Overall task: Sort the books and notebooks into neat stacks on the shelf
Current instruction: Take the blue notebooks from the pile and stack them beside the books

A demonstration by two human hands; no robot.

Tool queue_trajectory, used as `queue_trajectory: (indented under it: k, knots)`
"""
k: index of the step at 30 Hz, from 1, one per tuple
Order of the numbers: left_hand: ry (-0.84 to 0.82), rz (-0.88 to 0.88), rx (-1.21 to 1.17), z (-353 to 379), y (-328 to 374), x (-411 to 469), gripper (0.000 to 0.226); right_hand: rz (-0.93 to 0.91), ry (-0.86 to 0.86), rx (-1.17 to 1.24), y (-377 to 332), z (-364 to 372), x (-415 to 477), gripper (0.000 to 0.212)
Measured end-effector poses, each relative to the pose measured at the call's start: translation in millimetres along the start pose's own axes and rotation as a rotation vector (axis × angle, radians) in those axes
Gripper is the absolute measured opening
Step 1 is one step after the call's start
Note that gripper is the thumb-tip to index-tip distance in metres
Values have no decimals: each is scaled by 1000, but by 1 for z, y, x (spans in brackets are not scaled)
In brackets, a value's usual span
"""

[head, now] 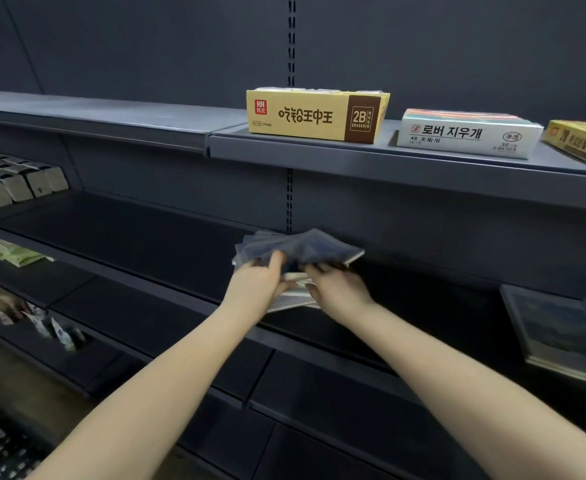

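Observation:
Several thin dark-blue notebooks (305, 245) lie fanned and blurred on the dark middle shelf (139, 233), over lighter ones beneath. My left hand (260, 282) grips the left side of the pile, fingers curled over the top cover. My right hand (336, 285) holds the right side, fingers tucked under the blue covers. A large dark book (558, 327) lies flat at the right end of the same shelf.
On the upper shelf (353, 157) stand a yellow eraser box (315, 114), a white eraser box (468, 133) and another yellow box (582, 142). Grey packets (14, 181) fill the far left. Green packets (14, 252) and loose small items (42, 323) lie lower left.

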State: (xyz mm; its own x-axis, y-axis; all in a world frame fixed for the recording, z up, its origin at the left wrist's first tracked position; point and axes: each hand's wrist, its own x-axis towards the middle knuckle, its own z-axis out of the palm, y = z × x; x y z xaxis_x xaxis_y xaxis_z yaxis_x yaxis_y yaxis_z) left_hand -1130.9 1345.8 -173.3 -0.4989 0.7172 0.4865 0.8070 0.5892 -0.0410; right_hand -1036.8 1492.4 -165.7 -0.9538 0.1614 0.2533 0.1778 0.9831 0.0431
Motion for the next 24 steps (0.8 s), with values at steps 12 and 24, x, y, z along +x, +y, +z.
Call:
queue_trajectory:
  k: [12, 24]
  knots:
    - [-102, 114, 119, 23, 11, 0, 69, 6, -52, 181, 29, -5, -24, 37]
    - [-83, 213, -153, 35, 66, 15, 71, -55, 146, 37, 59, 9, -68, 65]
